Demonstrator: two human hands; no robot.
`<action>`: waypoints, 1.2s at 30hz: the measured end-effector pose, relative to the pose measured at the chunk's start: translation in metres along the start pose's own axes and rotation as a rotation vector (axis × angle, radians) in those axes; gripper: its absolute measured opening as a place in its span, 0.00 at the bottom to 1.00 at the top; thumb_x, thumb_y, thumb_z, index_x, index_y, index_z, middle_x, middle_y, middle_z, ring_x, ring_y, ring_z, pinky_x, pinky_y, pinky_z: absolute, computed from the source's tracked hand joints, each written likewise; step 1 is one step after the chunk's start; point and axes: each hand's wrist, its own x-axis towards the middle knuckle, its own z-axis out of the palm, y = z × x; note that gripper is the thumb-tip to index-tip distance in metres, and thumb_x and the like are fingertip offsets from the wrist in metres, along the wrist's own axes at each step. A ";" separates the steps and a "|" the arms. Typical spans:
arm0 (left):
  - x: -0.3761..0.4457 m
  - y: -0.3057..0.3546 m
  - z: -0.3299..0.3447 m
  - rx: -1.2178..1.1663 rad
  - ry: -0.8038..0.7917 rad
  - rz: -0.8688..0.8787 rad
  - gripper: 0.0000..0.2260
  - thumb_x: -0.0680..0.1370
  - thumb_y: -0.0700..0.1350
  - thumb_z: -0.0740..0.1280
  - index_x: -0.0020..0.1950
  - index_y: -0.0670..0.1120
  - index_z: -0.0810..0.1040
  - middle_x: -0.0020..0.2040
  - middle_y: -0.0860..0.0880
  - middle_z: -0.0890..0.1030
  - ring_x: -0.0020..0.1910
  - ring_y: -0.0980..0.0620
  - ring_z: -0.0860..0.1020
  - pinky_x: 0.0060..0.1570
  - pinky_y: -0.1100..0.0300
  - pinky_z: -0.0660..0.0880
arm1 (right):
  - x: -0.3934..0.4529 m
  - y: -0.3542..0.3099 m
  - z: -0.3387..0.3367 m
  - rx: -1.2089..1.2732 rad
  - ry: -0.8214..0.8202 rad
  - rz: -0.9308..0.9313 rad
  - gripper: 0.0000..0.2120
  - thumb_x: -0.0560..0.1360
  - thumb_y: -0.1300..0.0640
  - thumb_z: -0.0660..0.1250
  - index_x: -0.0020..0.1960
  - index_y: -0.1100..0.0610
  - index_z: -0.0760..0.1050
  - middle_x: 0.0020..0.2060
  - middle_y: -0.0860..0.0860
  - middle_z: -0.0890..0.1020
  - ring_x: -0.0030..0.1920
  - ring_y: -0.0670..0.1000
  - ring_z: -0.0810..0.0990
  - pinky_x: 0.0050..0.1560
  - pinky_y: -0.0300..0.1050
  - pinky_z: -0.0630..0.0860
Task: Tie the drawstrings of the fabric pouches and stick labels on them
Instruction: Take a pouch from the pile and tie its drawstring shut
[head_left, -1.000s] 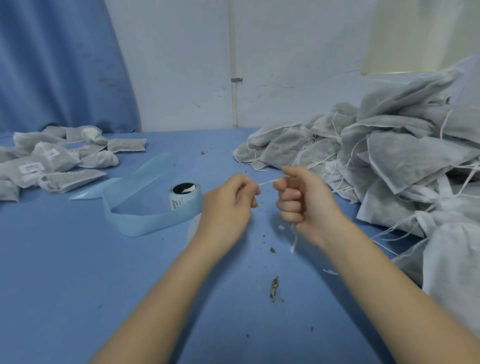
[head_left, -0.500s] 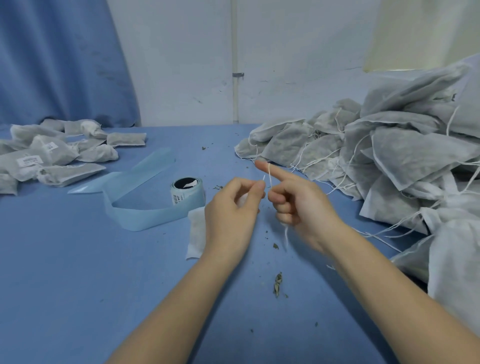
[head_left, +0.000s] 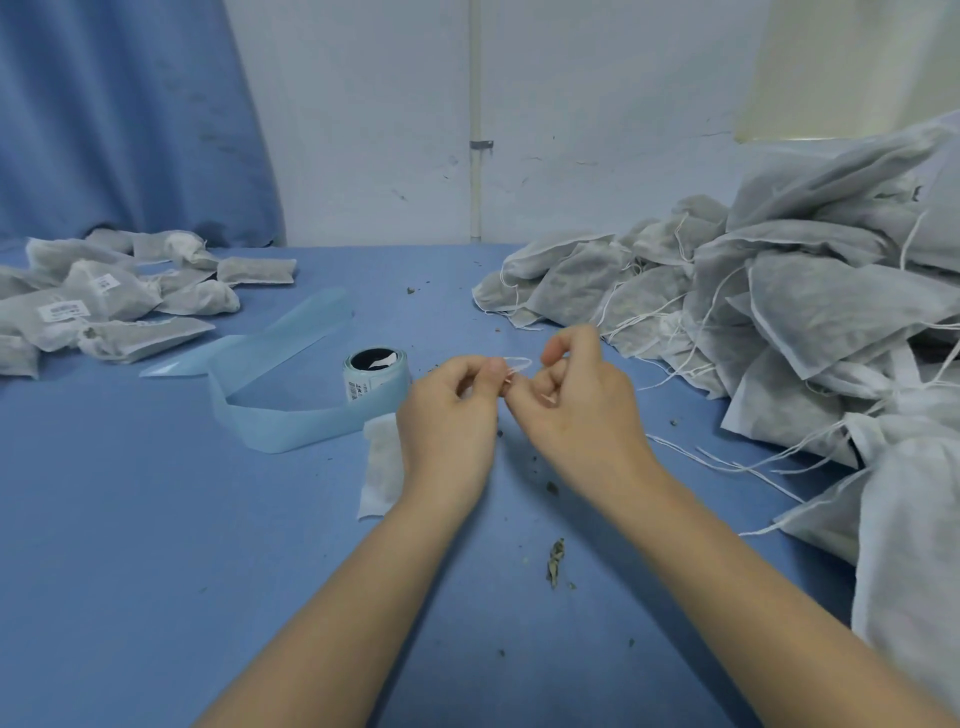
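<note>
Blue table (head_left: 156, 571) standing against a pale wall, blue curtain (head_left: 119, 114) hanging at the back left. Landmark: label roll (head_left: 375, 375), sitting mid-table with its blue backing strip (head_left: 291, 426) trailing out to its left. Just right of the roll, left hand (head_left: 449, 415) and right hand (head_left: 582, 410) are meeting, each pinching a white drawstring (head_left: 519, 361) that is arching in a small loop between them. White pouch (head_left: 382, 462) is lying just in front of the roll, mostly hidden under the left wrist. Far right of the roll, untied pouches (head_left: 810, 312) are lying heaped, strings dangling. Far left of the roll, labelled pouches (head_left: 104, 306) are lying scattered. Dried herb crumbs (head_left: 555, 561) are littering the table nearer than the roll.
</note>
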 end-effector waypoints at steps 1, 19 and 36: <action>0.002 0.000 -0.002 -0.047 -0.001 -0.022 0.10 0.77 0.43 0.65 0.37 0.52 0.80 0.29 0.60 0.79 0.30 0.61 0.74 0.38 0.63 0.72 | 0.001 0.001 -0.001 0.019 0.005 0.011 0.11 0.75 0.56 0.67 0.45 0.51 0.63 0.23 0.43 0.72 0.31 0.35 0.72 0.34 0.27 0.66; -0.003 0.000 -0.014 0.501 -0.056 0.547 0.05 0.76 0.41 0.69 0.43 0.46 0.84 0.38 0.50 0.78 0.40 0.60 0.69 0.41 0.79 0.62 | 0.009 0.005 -0.028 0.675 -0.237 0.503 0.10 0.72 0.54 0.71 0.37 0.61 0.82 0.26 0.47 0.69 0.24 0.44 0.61 0.23 0.33 0.58; 0.000 0.004 0.001 -0.240 -0.141 -0.233 0.12 0.79 0.38 0.60 0.36 0.45 0.73 0.33 0.50 0.76 0.39 0.49 0.74 0.47 0.56 0.67 | -0.001 0.000 -0.010 0.892 -0.197 0.486 0.11 0.75 0.60 0.66 0.36 0.59 0.82 0.24 0.44 0.68 0.24 0.43 0.60 0.22 0.33 0.58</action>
